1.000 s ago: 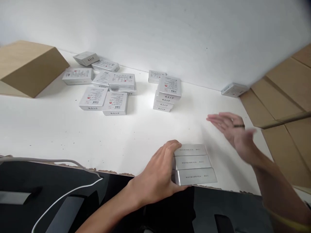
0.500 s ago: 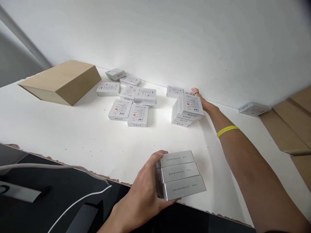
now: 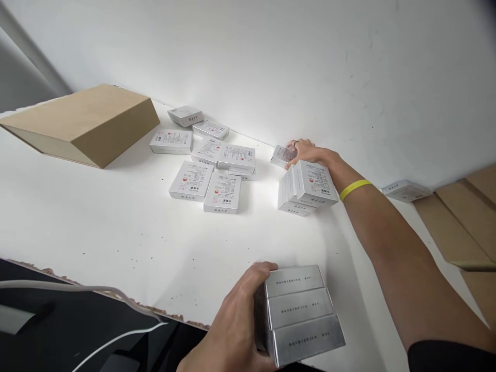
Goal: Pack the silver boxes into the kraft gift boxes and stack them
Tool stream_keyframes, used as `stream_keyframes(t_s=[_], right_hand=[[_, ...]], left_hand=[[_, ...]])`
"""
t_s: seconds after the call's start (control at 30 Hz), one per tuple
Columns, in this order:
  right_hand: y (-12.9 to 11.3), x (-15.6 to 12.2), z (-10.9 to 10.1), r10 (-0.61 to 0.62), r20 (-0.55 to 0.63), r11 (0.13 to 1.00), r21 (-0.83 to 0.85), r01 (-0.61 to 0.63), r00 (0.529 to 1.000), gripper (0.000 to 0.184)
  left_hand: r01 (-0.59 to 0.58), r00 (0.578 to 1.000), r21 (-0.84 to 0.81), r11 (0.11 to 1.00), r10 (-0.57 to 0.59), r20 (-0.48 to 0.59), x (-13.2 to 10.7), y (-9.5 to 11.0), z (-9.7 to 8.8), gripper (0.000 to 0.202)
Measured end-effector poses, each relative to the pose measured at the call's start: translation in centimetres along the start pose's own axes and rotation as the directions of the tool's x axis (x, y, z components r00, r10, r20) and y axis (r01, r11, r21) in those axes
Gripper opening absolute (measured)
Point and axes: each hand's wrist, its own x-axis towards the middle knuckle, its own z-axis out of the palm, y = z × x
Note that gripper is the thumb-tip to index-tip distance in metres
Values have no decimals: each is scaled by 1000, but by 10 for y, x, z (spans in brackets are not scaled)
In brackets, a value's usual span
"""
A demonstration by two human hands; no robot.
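Observation:
My left hand (image 3: pixel 238 315) grips a set of three small silvery-white boxes (image 3: pixel 300 312) at the table's front edge, their printed narrow sides facing up. At the back, near the wall, my right hand (image 3: pixel 309 151) has its fingers closed around a single small white box (image 3: pixel 282 156); part of that box is hidden by the fingers. Just in front of my right wrist stands a stack of similar boxes (image 3: pixel 315 183), slightly uneven. Several more white boxes (image 3: pixel 222 191) lie spread over the middle of the table, some overlapping.
A large brown carton (image 3: pixel 89 116) lies at the left of the white table (image 3: pixel 116 217). Against the wall at right is another white box (image 3: pixel 406 191), beside brown cardboard (image 3: pixel 461 222). White cables (image 3: pixel 120 338) hang below the table's rough front edge.
My right hand has moved left from behind the stack and onto the single box at the back, which has turned slightly. My left hand still holds the three boxes, lower in view.

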Motion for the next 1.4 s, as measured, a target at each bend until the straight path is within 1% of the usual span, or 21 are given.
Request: stream_keyframes(t_s=[0.07, 0.1, 0.17, 0.23, 0.33, 0.4, 0.47, 0.53, 0.57, 0.63, 0.7, 0.8, 0.9, 0.97, 1.03, 1.1, 1.13, 1.2, 1.27, 1.33, 1.4], right_hand=[[0, -6, -2, 28, -6, 999, -26, -28, 1000, 82], [1, -11, -5, 41, -20, 999, -24, -42, 999, 82], [6, -27, -15, 57, -78, 998, 1, -57, 995, 91], [15, -51, -31, 48, -166, 999, 34, -43, 985, 97], [42, -101, -58, 45, -281, 998, 57, -30, 959, 92], [67, -144, -71, 84, -312, 996, 56, -70, 946, 85], [92, -192, -75, 128, -316, 992, 38, -122, 940, 75], [109, -240, -68, 114, -320, 993, 14, -116, 941, 70], [112, -261, -60, 91, -304, 995, 2, -95, 948, 66], [107, -296, -36, 44, -234, 998, -22, -50, 971, 59], [91, -316, -7, 25, -153, 997, -67, -36, 988, 57], [58, -317, 35, -83, -126, 979, -197, 57, 989, 60], [32, -304, 56, -165, -147, 971, -196, 134, 975, 65], [20, -297, 58, -200, -115, 977, -93, 190, 973, 65], [12, -295, 53, -239, -22, 968, 74, 240, 971, 58], [11, -299, 46, -277, 77, 929, 274, 247, 958, 50], [13, -302, 44, -288, 109, 900, 370, 230, 952, 51], [23, -307, 47, -284, 133, 825, 538, 172, 950, 65], [37, -308, 59, -263, 119, 726, 678, 115, 958, 73], [50, -306, 77, -236, 106, 591, 805, 56, 966, 71], [57, -305, 95, -220, 133, 465, 885, -16, 967, 65]], left_hand=[[12, 1000, 8, 1000, -12, -13, -2, -5, 5, 112], [4, 1000, 6, 1000, -4, -30, -3, -8, 8, 113], [-22, 998, -11, 1000, 21, -57, -4, -12, 13, 114], [3, 999, -21, 1000, -4, -40, -5, -11, 15, 113], [79, 994, 19, 997, -81, 73, -1, -2, 17, 112], [73, 985, 79, 994, -85, 153, 4, 6, 20, 114], [32, 974, 122, 992, -58, 218, 9, 12, 25, 118], [-14, 964, 128, 992, -20, 264, 14, 15, 32, 120], [-29, 958, 126, 992, -9, 287, 16, 16, 36, 120], [-52, 943, 127, 991, 7, 333, 19, 18, 44, 120], [-96, 931, 116, 989, 49, 361, 22, 21, 52, 118], [-185, 918, 91, 979, 139, 371, 24, 27, 60, 111], [-200, 919, 111, 973, 148, 364, 27, 32, 63, 101], [-192, 924, 138, 972, 131, 359, 30, 34, 62, 100], [-195, 926, 166, 967, 125, 357, 33, 35, 59, 105], [-196, 928, 181, 964, 123, 353, 37, 35, 56, 111], [-192, 929, 180, 965, 120, 350, 38, 35, 55, 112], [-198, 930, 161, 967, 133, 343, 41, 34, 54, 113], [-208, 930, 134, 969, 154, 333, 42, 34, 56, 111], [-199, 935, 96, 975, 160, 317, 42, 33, 60, 109], [-171, 942, 60, 984, 145, 304, 41, 32, 63, 107]])
